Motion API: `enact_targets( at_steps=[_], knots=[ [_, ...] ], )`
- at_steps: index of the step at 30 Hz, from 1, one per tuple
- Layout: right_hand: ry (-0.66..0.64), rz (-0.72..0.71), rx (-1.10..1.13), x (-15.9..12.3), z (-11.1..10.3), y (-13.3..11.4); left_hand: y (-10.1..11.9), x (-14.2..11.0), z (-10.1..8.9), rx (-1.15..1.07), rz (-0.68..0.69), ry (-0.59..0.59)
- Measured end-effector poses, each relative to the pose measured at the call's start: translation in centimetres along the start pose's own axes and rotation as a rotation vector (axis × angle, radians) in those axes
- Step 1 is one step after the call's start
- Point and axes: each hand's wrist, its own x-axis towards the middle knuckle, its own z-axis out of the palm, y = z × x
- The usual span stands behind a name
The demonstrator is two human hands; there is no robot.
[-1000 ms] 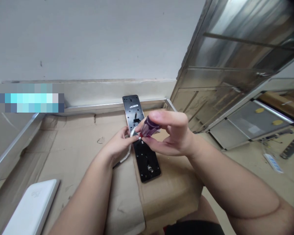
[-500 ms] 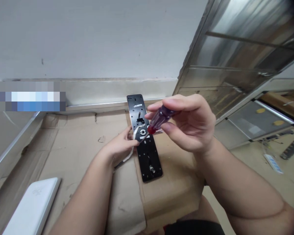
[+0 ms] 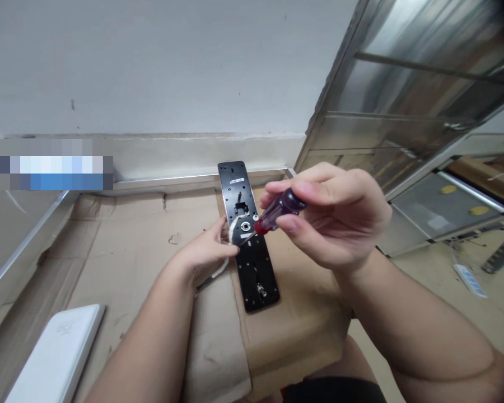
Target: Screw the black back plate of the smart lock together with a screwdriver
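Note:
A long black door lock panel [image 3: 258,274] lies on cardboard, its inner side up, showing screw holes, a square-holed hub and a metal post. My left hand [image 3: 205,246] grips its left edge, thumb on top and fingers partly hidden. A white cable [image 3: 232,228] runs from the panel past that hand. Between thumb and fingers, my right hand [image 3: 336,215] holds a screwdriver [image 3: 279,211] with a clear purple handle and red collar. Its thin shaft slants down to the panel beside my left thumb; whether the tip sits in a screw is too small to tell.
Cardboard [image 3: 143,246] covers the worktop, which has a metal rim at the wall. A white flat box-like object [image 3: 59,352] lies at lower left. On the right stand a shiny metal door [image 3: 386,84] and a low cabinet [image 3: 437,207]; a power strip [image 3: 469,281] is on the floor.
My right hand has shifted slightly right and turned about the screwdriver, with the handle leaning further right. My left hand and the panel have stayed in place.

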Motion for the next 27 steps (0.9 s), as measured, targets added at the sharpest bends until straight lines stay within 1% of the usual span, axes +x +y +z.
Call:
enact_targets(
  at_steps=[2, 4, 8, 10, 14, 16, 17, 20, 21, 23, 25, 27],
  knots=[
    [0.068, -0.031, -0.097, 0.0, 0.0, 0.1, -0.1, 0.0, -0.2, 0.014, -0.016, -0.025],
    [0.116, -0.05, -0.15, 0.0, 0.0, 0.0, -0.1, 0.0, -0.2, -0.002, -0.003, -0.055],
    [0.052, 0.046, -0.076, -0.2, 0.2, -0.9, -0.2, 0.0, 0.2, -0.048, 0.058, -0.075],
    [0.026, 0.066, -0.086, -0.1, 0.3, -1.2, -0.2, 0.0, 0.3, -0.052, 0.075, -0.072],
    [0.111, 0.001, -0.212, 0.0, 0.3, -1.0, 0.0, 0.0, 0.4, -0.019, 0.019, -0.061],
    [0.16, -0.024, -0.188, 0.1, 0.4, -0.7, 0.1, -0.1, 0.5, -0.008, 0.009, -0.048],
    [0.163, -0.027, -0.147, 0.1, 0.5, -0.7, 0.2, -0.1, 0.6, -0.012, 0.017, -0.046],
    [0.071, -0.019, 0.002, 0.1, 0.6, -0.7, 0.1, -0.1, 0.8, -0.037, 0.06, -0.054],
    [0.037, -0.003, 0.017, 0.1, 0.6, -0.8, 0.0, -0.1, 0.8, -0.041, 0.075, -0.062],
    [0.012, 0.017, -0.035, 0.0, 0.4, -0.8, -0.3, 0.0, 0.6, -0.039, 0.085, -0.079],
    [0.05, 0.028, -0.125, -0.2, 0.2, -0.6, -0.6, 0.1, 0.4, -0.033, 0.064, -0.083],
    [0.079, 0.008, -0.172, -0.3, 0.0, -0.3, -0.7, 0.2, 0.3, -0.019, 0.033, -0.069]
  ],
)
